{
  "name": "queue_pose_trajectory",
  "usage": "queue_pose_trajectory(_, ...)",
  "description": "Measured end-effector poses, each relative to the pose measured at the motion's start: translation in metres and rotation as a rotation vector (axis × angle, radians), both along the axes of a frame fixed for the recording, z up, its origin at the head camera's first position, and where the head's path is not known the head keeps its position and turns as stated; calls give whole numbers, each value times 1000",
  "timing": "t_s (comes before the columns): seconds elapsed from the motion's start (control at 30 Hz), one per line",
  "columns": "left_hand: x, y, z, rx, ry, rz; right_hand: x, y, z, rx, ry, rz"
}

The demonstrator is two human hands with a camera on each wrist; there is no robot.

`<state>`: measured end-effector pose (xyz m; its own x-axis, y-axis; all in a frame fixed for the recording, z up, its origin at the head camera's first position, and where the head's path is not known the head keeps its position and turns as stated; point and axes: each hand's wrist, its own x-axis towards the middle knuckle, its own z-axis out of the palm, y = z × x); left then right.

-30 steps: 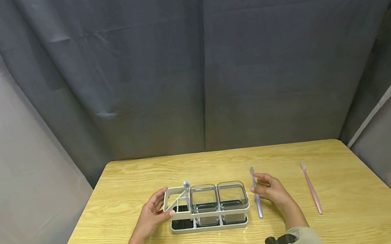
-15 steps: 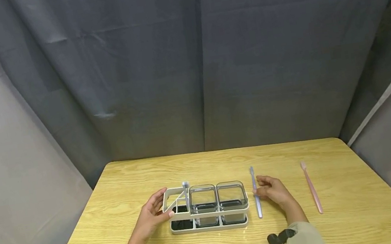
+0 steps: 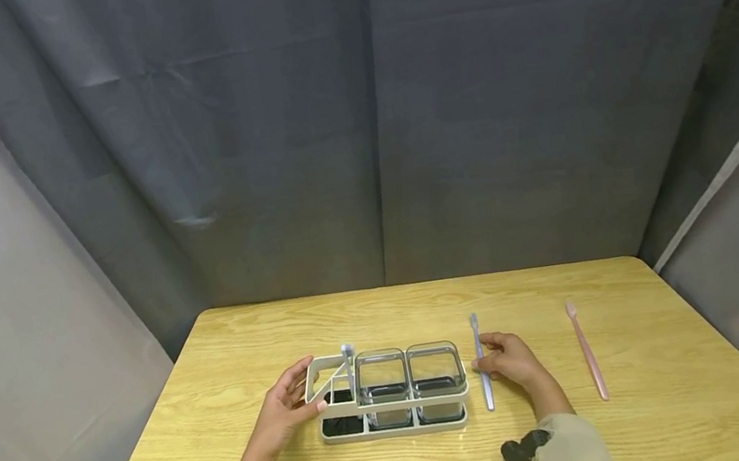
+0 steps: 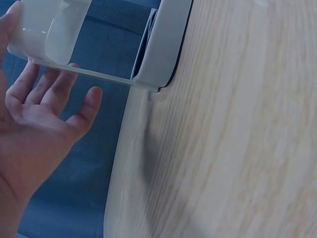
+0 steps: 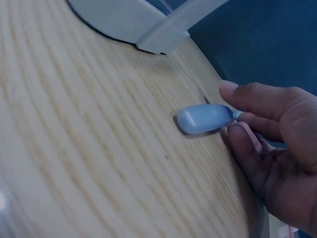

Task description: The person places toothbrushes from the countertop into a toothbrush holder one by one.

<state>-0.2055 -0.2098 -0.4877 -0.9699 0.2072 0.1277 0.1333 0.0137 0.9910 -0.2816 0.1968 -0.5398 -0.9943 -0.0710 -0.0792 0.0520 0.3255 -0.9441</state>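
Note:
With thumb in front and fingers behind, my left hand [image 3: 283,410] holds the left end of a white toothbrush holder [image 3: 412,430]. The holder carries two clear square tumblers [image 3: 436,371] side by side, and a pale blue toothbrush [image 3: 349,367] stands in its divided left section. To the right, a blue toothbrush [image 3: 488,395] lies on the table, head away from me. My right hand [image 3: 512,364] has its thumb and fingers round the middle of this brush, thumb across it. In the right wrist view the handle end of the blue toothbrush [image 5: 204,119] points out between thumb and finger.
A pink toothbrush [image 3: 588,353] lies to the right of my right hand on the wooden table [image 3: 311,321]. Grey curtains [image 3: 260,159] hang behind the table and at its sides. A black wrist camera [image 3: 524,450] sits at my right cuff.
My right hand has shifted slightly at the blue toothbrush, its thumb moving right, then back left over the brush. The left hand and holder keep their place; the head view has moved a little.

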Motion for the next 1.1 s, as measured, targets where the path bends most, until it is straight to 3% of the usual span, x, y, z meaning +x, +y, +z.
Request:
queue_pose_trajectory(0.3,1,-3,-1,20,-3,9,-3,-12,2,110,2,-11)
queue_pose_trajectory(0.6,-2,-4,-2,59,-30,-6,-9,-13,9,41,-69,-36)
queue_pose_trajectory(0.83,-6,-4,-2,71,-27,-38,-10,-10,21,79,-125,-36)
queue_pose_trajectory(1.1,-7,-1,-3,52,-14,-6,-5,-7,22,-83,-148,-66)
